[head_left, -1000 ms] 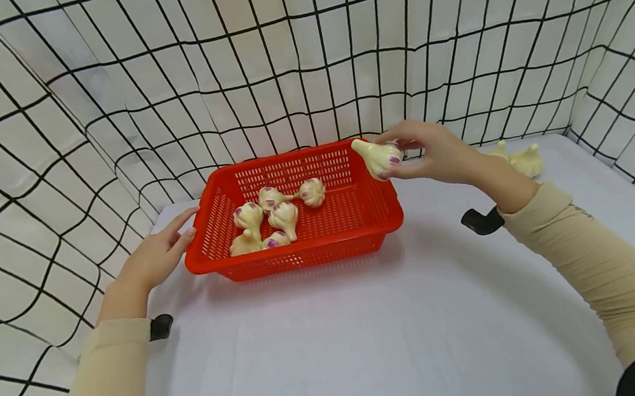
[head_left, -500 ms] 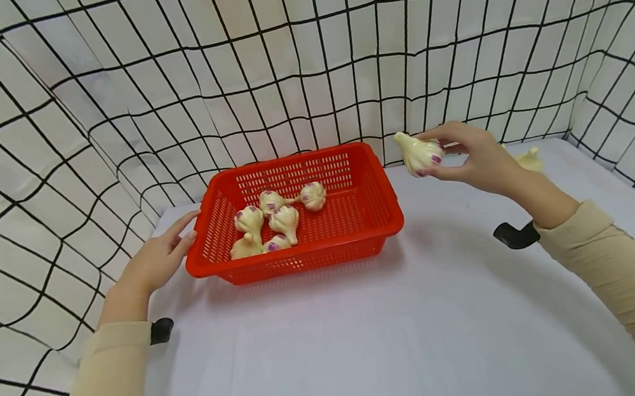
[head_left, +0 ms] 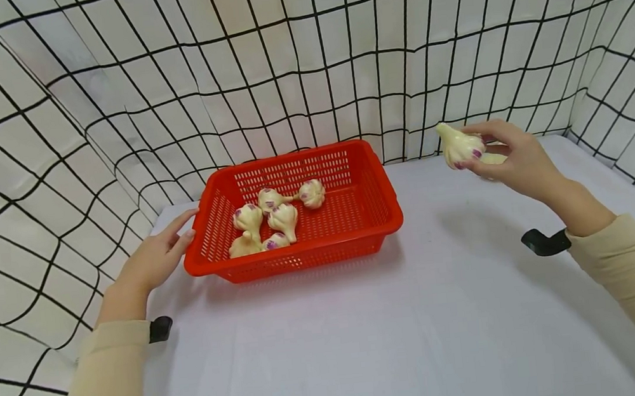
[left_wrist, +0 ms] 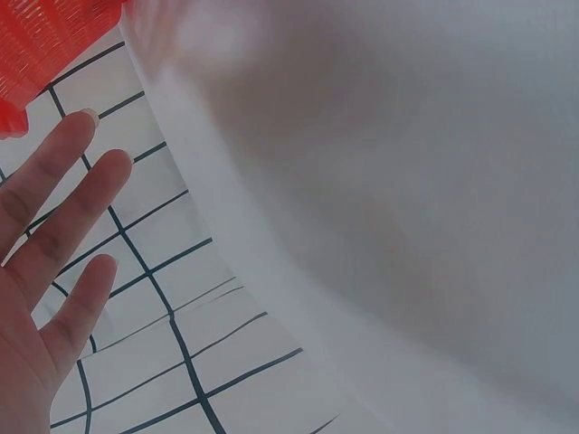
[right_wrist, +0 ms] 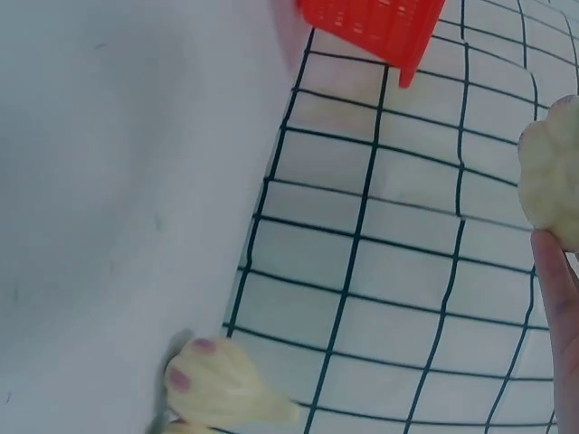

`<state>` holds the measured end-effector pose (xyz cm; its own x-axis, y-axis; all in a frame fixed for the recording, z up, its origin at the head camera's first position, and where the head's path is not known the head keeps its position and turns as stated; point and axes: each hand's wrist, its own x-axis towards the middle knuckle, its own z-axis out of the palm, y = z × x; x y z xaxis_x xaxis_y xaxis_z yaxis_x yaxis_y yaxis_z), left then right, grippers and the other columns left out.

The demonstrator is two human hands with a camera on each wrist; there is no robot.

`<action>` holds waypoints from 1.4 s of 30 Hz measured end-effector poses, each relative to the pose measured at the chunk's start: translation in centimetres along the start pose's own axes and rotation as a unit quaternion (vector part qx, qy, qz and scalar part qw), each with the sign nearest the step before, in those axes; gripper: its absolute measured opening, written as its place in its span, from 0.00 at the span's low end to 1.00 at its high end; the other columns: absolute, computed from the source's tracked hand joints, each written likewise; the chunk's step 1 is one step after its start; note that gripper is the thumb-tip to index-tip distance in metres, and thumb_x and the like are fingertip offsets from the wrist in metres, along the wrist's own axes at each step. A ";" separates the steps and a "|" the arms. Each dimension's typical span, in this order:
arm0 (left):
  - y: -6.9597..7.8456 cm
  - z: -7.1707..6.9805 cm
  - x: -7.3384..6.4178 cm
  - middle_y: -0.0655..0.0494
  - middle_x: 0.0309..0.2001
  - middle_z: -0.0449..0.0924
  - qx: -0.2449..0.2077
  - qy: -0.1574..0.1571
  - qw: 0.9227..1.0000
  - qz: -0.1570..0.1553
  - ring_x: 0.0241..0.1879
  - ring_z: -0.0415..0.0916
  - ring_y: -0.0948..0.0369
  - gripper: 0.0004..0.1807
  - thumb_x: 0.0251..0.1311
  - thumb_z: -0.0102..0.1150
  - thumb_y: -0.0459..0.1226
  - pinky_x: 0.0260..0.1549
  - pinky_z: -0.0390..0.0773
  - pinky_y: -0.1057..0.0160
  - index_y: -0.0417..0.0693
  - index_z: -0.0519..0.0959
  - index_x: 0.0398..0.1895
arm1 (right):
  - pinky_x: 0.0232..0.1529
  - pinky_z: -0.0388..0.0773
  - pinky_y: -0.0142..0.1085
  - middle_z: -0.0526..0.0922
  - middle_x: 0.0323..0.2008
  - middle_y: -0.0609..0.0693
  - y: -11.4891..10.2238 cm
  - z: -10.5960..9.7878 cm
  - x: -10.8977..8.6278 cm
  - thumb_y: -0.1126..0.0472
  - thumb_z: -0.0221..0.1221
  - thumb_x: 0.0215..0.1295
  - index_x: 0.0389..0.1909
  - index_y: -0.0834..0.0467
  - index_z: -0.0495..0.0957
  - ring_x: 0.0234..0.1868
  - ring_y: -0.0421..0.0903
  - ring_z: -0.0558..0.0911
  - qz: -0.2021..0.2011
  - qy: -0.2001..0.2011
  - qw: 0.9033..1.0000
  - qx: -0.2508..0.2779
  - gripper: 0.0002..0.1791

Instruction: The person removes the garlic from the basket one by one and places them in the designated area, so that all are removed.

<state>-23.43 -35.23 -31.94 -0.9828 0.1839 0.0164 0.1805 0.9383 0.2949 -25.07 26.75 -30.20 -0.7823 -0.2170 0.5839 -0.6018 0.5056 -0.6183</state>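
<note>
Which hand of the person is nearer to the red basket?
Left. The left hand is at the left end of the red basket; the right hand is beyond its right end, holding a garlic bulb.

Left of centre in the frame, on the tabletop (head_left: 365, 333), a basket (head_left: 300, 258); inside, six garlic bulbs (head_left: 283, 218), five in the left half, one just right of the middle toward the back wall. At the basket's left rim, the left hand (head_left: 155, 259). At right, above the tabletop and well apart from the basket, the right hand (head_left: 528, 164) with a held bulb (head_left: 460, 146). On the tabletop, lower left of the right wrist view, loose bulbs (right_wrist: 217, 380). Behind, across the upper frame, mesh (head_left: 299, 72)
</note>
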 end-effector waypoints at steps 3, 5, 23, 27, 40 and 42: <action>0.0 0.0 0.0 0.26 0.57 0.75 0.000 0.000 1.000 0.001 0.48 0.76 0.38 0.37 0.79 0.32 0.60 0.40 0.80 0.40 0.53 0.51 0.83 | 0.53 0.72 0.18 0.76 0.56 0.38 0.6 -0.8 -0.4 0.76 0.71 0.56 0.63 0.65 0.77 0.52 0.31 0.75 0.021 0.011 1.000 -0.014 0.31; -0.1 0.0 0.0 0.25 0.58 0.74 0.003 0.002 1.000 0.000 0.49 0.76 0.36 0.37 0.79 0.31 0.60 0.41 0.80 0.38 0.53 0.50 0.83 | 0.53 0.71 0.18 0.74 0.55 0.36 1.1 -1.3 -0.6 0.77 0.70 0.57 0.64 0.66 0.76 0.52 0.32 0.74 0.030 0.017 0.999 -0.019 0.32; -0.3 -0.4 -0.1 0.25 0.58 0.74 0.004 -0.003 1.000 -0.003 0.50 0.76 0.37 0.37 0.79 0.31 0.60 0.41 0.79 0.38 0.53 0.50 0.83 | 0.53 0.71 0.17 0.73 0.56 0.34 5.0 -4.6 -3.2 0.73 0.70 0.60 0.67 0.60 0.75 0.54 0.34 0.72 0.096 0.081 0.992 -0.020 0.33; -0.2 -0.3 -0.1 0.25 0.58 0.74 0.004 -0.001 1.000 -0.002 0.50 0.76 0.36 0.37 0.79 0.31 0.60 0.41 0.80 0.37 0.53 0.50 0.83 | 0.52 0.71 0.16 0.73 0.55 0.33 6.0 -5.1 -4.0 0.72 0.70 0.61 0.68 0.63 0.74 0.54 0.34 0.72 0.108 0.094 0.990 -0.016 0.33; -0.4 -0.2 -0.2 0.31 0.51 0.78 0.007 0.000 1.000 -0.009 0.43 0.75 0.42 0.38 0.79 0.31 0.60 0.34 0.79 0.47 0.53 0.49 0.83 | 0.52 0.70 0.16 0.69 0.55 0.34 7.5 -6.5 -5.1 0.74 0.67 0.62 0.70 0.58 0.73 0.56 0.34 0.74 0.143 0.155 0.978 0.003 0.34; -0.4 -0.2 -0.3 0.31 0.52 0.78 0.007 -0.001 1.000 -0.009 0.44 0.76 0.42 0.38 0.79 0.31 0.60 0.35 0.80 0.46 0.52 0.49 0.83 | 0.52 0.70 0.17 0.66 0.55 0.34 7.7 -6.7 -5.3 0.74 0.66 0.63 0.71 0.58 0.71 0.59 0.34 0.74 0.159 0.155 0.975 0.007 0.34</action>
<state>-23.23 -35.72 -31.82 -0.9858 0.1676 0.0103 0.1637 0.9455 0.2816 -24.45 37.42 -34.53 -0.8450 0.2120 0.4909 -0.3410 0.4935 -0.8001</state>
